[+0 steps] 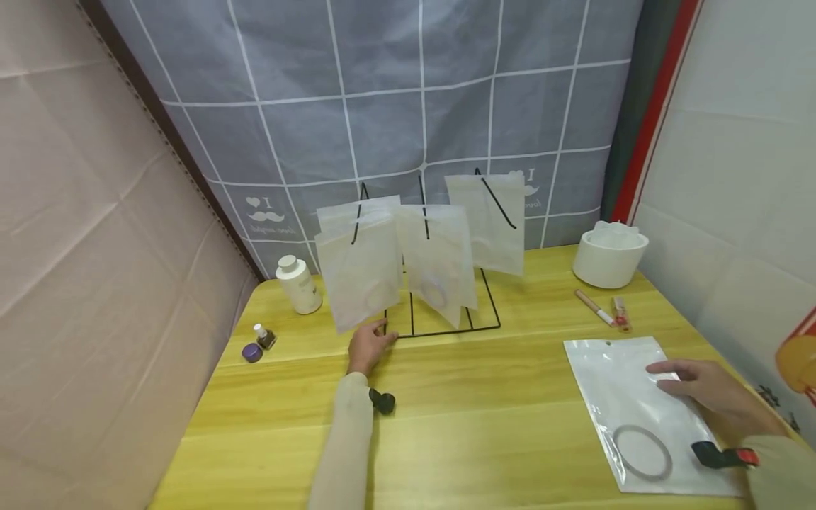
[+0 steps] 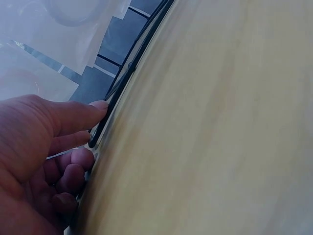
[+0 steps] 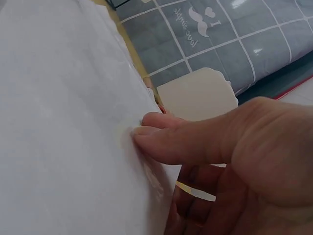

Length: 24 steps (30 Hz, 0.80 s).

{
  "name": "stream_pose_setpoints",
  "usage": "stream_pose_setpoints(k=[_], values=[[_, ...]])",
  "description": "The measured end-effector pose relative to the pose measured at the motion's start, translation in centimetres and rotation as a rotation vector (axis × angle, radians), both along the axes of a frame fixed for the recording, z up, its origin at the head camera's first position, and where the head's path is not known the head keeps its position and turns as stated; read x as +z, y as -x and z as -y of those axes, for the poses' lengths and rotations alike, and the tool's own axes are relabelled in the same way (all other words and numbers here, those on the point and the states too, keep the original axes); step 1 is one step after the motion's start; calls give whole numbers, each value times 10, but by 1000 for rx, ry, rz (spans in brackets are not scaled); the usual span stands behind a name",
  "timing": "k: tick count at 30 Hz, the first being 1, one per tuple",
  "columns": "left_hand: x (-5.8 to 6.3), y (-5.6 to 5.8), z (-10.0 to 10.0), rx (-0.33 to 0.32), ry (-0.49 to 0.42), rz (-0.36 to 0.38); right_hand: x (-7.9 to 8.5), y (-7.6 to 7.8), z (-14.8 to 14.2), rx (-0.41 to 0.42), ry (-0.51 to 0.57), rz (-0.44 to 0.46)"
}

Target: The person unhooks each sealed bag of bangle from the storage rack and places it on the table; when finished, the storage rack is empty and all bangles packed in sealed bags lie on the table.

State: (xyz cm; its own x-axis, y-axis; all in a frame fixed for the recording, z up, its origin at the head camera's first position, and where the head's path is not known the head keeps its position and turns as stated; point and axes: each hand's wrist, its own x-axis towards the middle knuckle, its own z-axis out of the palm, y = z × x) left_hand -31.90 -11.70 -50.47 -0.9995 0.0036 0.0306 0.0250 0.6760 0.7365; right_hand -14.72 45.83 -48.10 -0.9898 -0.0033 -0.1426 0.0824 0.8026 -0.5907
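My left hand is at the front left corner of a black wire display rack, thumb and forefinger pinching its bottom wire. Translucent white bags hang from the rack's hooks, some showing a ring shape inside. On the right, a flat white plastic bag lies on the table with a grey ring visible in its lower part. My right hand reaches over this bag's right edge. In the right wrist view, the thumb and forefinger pinch the bag near a crease, other fingers curled below the edge.
A white bottle, a small dark bottle and a purple lid stand left of the rack. At the back right is a round white container. A slim tube and a small reddish bottle lie before it.
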Motion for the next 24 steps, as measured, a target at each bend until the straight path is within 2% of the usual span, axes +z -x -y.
stream_pose_setpoints(k=[6, 10, 13, 16, 18, 20, 24], values=[[-1, 1, 1, 2, -11, -13, -5, 5, 3, -41, -63, -43], [-1, 0, 0, -2, -12, -13, -6, 4, 1, -56, -61, -51], [-2, 0, -1, -9, -16, -16, -2, 3, 0, -78, -66, -55], [-4, 0, -1, -8, -8, -23, 10, 9, 9, -129, -39, -51], [-4, 1, -1, 0, -3, -21, 19, 21, 22, -160, -20, -94], [-4, 1, 1, 10, 3, -15, 30, 38, 40, -189, 44, -133], [-4, 1, 0, 11, -7, -5, 48, 81, 76, -164, 162, -325]])
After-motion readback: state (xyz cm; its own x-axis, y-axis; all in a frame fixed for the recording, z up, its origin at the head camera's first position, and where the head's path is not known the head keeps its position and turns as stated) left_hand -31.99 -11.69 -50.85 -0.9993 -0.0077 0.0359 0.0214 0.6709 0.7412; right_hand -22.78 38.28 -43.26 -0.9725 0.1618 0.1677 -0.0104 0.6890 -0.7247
